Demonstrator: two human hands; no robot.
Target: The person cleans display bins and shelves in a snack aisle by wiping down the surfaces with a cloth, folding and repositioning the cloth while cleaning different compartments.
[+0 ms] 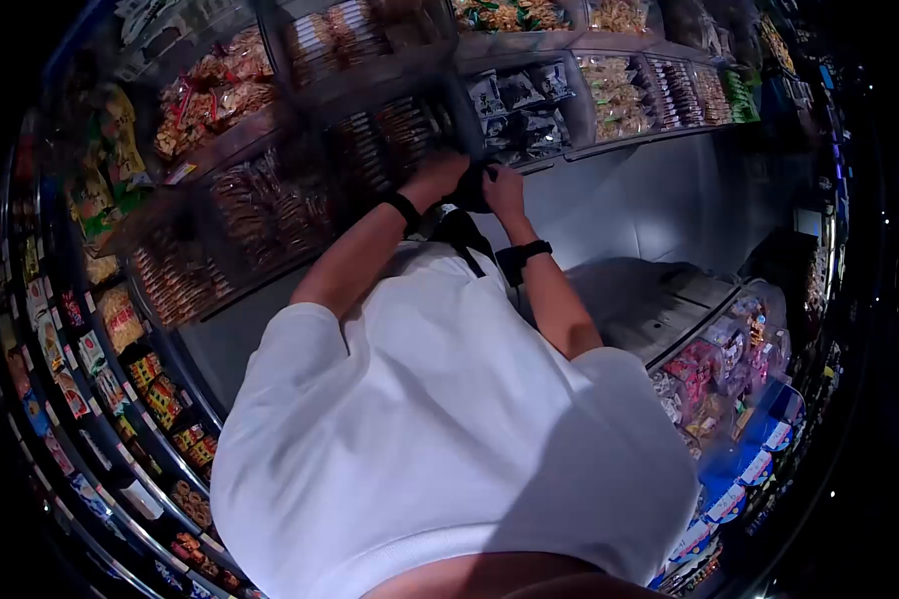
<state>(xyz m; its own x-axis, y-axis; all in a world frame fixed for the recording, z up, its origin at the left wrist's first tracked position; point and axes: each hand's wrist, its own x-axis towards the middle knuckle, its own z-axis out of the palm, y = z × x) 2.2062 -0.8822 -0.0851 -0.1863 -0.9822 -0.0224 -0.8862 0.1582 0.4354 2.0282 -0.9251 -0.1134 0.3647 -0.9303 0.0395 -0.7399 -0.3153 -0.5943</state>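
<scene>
In front of my white shirt, both hands meet at a small black cloth-like thing (pixel 474 188); its exact kind is too dark to make out. My right hand (pixel 505 192) has its fingers closed on the right edge of it. My left hand (pixel 438 178) touches or adjoins its left side, with the fingertips lost in shadow. A black strap (pixel 459 232) hangs just below, against the shirt. On my left wrist is a black band (pixel 404 212), and a wider black band (pixel 522 262) circles the right one.
Clear-walled bins of packaged snacks rise ahead, among them dark foil packets (pixel 519 105) and brown wrapped sticks (pixel 270 205). Below them runs a grey panel (pixel 639 200). Shelves of bright packets (pixel 155 389) flank my left; bagged sweets (pixel 704 369) sit at lower right.
</scene>
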